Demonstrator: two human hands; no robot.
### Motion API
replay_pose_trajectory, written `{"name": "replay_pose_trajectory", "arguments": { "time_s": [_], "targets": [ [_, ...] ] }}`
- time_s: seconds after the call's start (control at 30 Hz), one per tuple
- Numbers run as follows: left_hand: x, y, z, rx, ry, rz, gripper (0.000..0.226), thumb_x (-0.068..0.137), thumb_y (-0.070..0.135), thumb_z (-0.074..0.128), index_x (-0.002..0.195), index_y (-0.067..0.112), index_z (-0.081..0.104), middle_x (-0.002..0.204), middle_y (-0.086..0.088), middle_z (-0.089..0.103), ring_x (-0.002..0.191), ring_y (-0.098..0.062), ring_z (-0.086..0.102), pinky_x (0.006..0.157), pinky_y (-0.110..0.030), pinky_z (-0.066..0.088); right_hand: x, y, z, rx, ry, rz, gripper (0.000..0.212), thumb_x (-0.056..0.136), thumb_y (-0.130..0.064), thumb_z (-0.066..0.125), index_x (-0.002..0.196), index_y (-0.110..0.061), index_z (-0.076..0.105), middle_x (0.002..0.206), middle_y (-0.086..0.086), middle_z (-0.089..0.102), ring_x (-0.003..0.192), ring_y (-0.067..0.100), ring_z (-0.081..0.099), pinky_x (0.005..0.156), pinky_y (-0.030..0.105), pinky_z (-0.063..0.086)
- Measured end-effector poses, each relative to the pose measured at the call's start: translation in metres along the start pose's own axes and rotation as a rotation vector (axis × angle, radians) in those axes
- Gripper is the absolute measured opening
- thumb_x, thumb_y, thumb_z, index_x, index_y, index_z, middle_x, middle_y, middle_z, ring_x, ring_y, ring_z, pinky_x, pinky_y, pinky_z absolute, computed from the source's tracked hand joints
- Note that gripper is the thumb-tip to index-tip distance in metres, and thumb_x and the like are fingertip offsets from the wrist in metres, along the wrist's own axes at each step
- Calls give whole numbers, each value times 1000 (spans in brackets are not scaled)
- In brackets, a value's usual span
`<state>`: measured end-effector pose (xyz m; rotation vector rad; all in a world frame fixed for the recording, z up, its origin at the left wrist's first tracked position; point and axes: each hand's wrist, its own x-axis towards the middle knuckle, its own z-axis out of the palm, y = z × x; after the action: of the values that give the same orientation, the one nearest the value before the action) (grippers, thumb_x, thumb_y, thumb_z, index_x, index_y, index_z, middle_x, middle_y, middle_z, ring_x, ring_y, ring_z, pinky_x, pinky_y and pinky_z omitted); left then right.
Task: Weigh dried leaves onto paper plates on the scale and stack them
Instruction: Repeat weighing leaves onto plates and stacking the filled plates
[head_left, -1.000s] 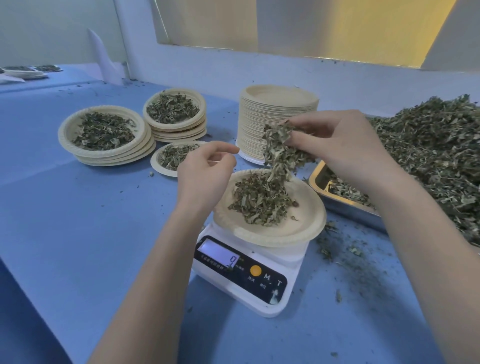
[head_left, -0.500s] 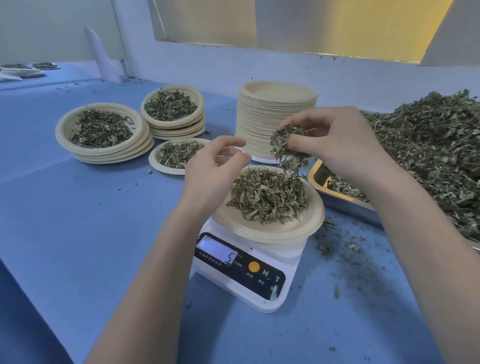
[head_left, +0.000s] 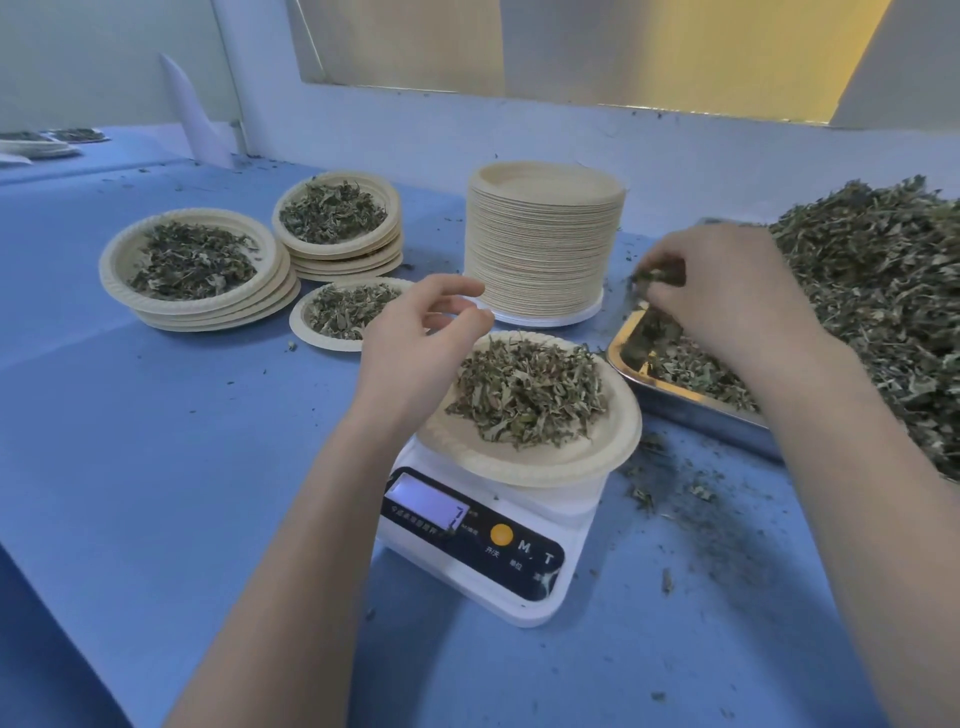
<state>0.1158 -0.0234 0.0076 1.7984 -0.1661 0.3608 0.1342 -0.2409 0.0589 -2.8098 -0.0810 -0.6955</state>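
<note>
A paper plate heaped with dried leaves sits on the white scale. My left hand hovers at the plate's left rim, fingers loosely curled, holding nothing. Over the metal tray at the right, my right hand pinches a small tuft of dried leaves. A big pile of leaves fills the tray. Behind stand a tall stack of bare plates and two stacks of filled plates.
A single filled plate lies just left of my left hand. Leaf crumbs are scattered on the blue table right of the scale. A wall runs close behind the stacks. More plates lie at the far left.
My right hand has moved from above the plate on the scale to the tray at the right, with only a small tuft left in it. The heap on the plate has grown.
</note>
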Motion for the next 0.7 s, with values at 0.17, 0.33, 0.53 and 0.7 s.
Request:
{"name": "replay_pose_trajectory", "arguments": {
  "time_s": [0.17, 0.33, 0.53, 0.7],
  "targets": [
    [0, -2, 1, 20, -3, 4, 32, 67, 37, 58, 97, 33, 67, 88, 14, 65, 88, -3, 59, 83, -20, 45, -6, -2, -1, -48, -370, -18, 49, 83, -39, 69, 129, -39, 54, 122, 2, 61, 109, 21, 56, 84, 30, 41],
    [1, -5, 1, 8, 6, 9, 31, 68, 35, 59, 98, 32, 67, 87, 14, 66, 84, 1, 59, 80, -18, 46, -9, -24, 5, 236, -382, -192, 21, 86, -40, 65, 106, -40, 68, 78, -28, 56, 77, -13, 51, 63, 1, 36],
    [10, -17, -13, 131, -118, -153, 36, 82, 42, 61, 117, 33, 57, 107, 19, 57, 89, 8, 52, 74, -19, 38, -10, -13, 2, 145, -779, -118, 117, 53, -86, 58, 149, -36, 16, 151, -14, 30, 131, 3, 33, 101, 22, 28],
    [6, -24, -11, 114, -399, -388, 66, 77, 64, 54, 133, 30, 48, 139, 11, 47, 122, -9, 46, 106, -35, 31, -19, -3, -1, 221, -1084, -156, 151, 38, -51, 91, 145, -45, -15, 154, -23, 4, 127, -13, 12, 101, 14, 15]
  ]
}}
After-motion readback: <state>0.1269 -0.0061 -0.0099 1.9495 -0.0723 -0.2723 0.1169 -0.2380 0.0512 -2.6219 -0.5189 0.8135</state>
